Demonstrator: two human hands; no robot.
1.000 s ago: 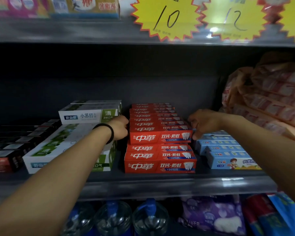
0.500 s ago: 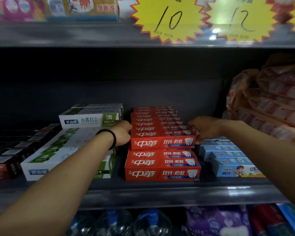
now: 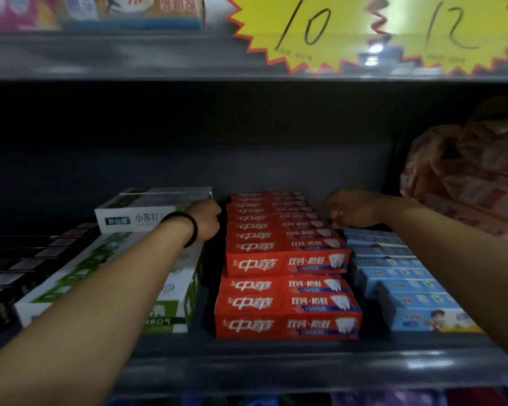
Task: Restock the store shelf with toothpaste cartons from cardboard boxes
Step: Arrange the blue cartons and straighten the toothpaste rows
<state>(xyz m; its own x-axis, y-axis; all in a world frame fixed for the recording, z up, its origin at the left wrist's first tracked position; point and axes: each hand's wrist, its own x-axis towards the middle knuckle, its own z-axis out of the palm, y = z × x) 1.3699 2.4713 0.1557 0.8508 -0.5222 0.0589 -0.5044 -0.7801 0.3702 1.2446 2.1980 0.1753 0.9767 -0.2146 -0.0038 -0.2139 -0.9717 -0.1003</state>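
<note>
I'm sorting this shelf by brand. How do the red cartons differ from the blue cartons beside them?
The red cartons are stacked two layers high; the blue cartons lie lower, seemingly one layer. The red cartons show large white characters and a tooth picture; the front blue carton shows a cartoon child. The red cartons have a hand at each side, left hand and right hand; the blue cartons lie under the right forearm, seemingly untouched. Both rows run front to back on the same shelf.

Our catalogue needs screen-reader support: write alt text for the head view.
Two hands, left hand and right hand, flank a stack of red toothpaste cartons on a store shelf, between green-and-white cartons and blue cartons.
</note>
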